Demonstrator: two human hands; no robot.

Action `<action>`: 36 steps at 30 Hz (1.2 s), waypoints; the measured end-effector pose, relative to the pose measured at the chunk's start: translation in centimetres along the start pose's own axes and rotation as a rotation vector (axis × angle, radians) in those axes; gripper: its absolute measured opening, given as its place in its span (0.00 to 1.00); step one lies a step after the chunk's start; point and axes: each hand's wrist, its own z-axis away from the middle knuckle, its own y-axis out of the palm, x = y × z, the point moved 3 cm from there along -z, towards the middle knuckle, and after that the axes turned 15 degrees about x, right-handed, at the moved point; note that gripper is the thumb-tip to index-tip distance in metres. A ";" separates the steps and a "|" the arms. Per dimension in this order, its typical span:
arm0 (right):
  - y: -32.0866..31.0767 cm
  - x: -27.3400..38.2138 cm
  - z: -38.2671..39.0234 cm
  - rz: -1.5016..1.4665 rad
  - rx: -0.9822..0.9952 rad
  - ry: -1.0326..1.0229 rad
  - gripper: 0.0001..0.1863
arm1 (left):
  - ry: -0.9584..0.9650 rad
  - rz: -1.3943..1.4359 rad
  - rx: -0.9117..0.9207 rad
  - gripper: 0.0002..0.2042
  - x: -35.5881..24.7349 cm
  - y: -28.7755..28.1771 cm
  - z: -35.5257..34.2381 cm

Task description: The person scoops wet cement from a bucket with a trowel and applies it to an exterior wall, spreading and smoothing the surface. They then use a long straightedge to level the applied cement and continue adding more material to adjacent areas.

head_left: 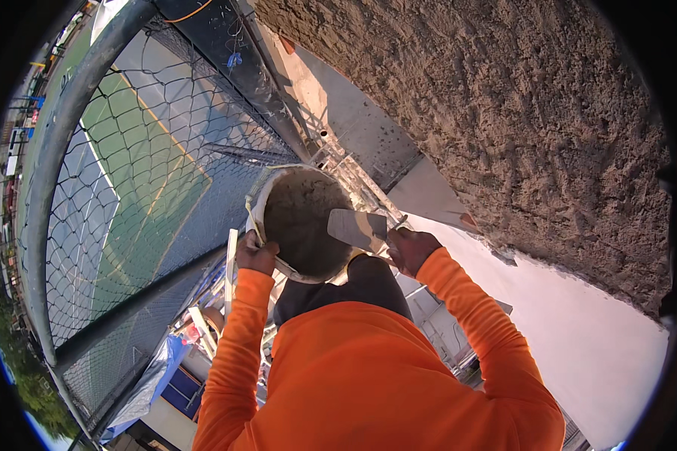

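A pale round bucket [261, 197] with grey-brown wet mortar [301, 218] inside stands against my dark-trousered legs. My left hand [256, 254] grips its near left rim, fingers curled over the edge. In my right hand [412, 251] is a trowel [356, 228], its flat metal blade pointing left over the right side of the bucket's mouth. My fingers wrap round the trowel's handle, which they mostly hide. Both arms wear orange sleeves.
A wall with rough brown mortar [534, 128] rises on the right, smooth white surface [579, 338] below it. On the left a chain-link fence [158, 165] with a thick metal pipe frame [62, 135] borders a sports court far below. Narrow planks [365, 184] run beyond the bucket.
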 end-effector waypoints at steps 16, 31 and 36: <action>3.1 5.3 -4.6 0.353 -0.330 0.229 0.13 | 0.266 0.011 0.357 0.20 -8.1 5.8 -1.2; 6.8 14.6 -6.4 -0.312 0.175 0.147 0.23 | 0.516 -0.171 0.406 0.10 -7.7 0.1 0.3; 7.5 16.6 -3.8 -0.456 -0.006 0.067 0.23 | 0.358 -0.068 0.517 0.11 -7.6 -4.9 0.2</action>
